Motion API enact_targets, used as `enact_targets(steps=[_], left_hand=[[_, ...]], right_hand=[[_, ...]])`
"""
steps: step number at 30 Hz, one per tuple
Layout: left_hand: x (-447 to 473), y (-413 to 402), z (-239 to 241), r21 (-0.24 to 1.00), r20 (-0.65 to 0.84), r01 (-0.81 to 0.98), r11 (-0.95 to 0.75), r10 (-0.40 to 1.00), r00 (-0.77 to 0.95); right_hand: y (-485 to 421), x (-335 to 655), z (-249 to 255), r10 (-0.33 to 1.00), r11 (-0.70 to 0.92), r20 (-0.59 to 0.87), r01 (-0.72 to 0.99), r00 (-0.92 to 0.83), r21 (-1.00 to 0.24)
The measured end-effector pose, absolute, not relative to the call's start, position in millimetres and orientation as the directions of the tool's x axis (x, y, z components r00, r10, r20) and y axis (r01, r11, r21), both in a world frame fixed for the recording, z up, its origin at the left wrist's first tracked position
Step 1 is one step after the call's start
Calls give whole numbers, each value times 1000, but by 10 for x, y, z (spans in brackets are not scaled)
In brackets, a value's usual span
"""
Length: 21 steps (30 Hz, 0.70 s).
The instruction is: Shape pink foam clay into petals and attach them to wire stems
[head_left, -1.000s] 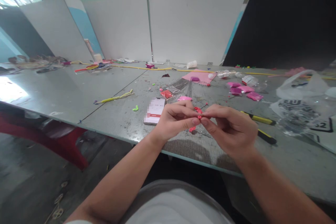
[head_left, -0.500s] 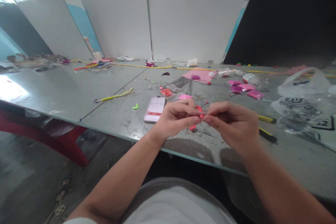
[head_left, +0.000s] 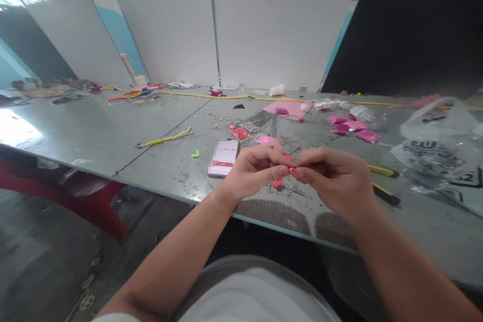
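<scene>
Between my two hands, over the table's front part, is a small coral-red piece of modelling clay (head_left: 293, 171) with a curled look. My left hand (head_left: 258, 168) pinches it from the left with thumb and forefinger. From the right, the thumb and fingertips of my right hand (head_left: 335, 176) close on the same piece, so the fingertips of both hands nearly meet. Another red clay piece (head_left: 277, 183) lies on the table just below the left thumb. More red clay (head_left: 288, 156) shows behind the fingers, partly hidden by them.
A phone (head_left: 223, 161) lies left of my hands. Two yellow-and-black tools (head_left: 383, 170) lie at the right, near a plastic bag (head_left: 430, 146). Behind are a red clay packet (head_left: 240, 133), several pink packets (head_left: 354, 126), a pink sheet (head_left: 292, 105) and bottles (head_left: 327, 104). A twisted yellow strand (head_left: 164, 138) lies left.
The red clay piece has shifted slightly down and right between the fingertips and seems turned a little. Both hands keep their pinch in nearly the same place.
</scene>
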<state>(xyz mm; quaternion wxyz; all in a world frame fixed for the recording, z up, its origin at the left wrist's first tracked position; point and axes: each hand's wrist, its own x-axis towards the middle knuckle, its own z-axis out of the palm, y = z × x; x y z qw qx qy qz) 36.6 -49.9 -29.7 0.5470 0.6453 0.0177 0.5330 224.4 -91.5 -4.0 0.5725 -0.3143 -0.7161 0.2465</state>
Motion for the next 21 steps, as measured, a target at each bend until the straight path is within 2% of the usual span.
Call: enact_targets(steps=[10,21], left_hand=[[371,-502,-294,712,682,-563,-420,605,412],[373,-548,-254,699,694,-549,-458,621,366]], right_hand=[[-919,2238,-22,739,673,661,167,-127,-721],[-952,2239,17,702,711,697,215,-148,-670]])
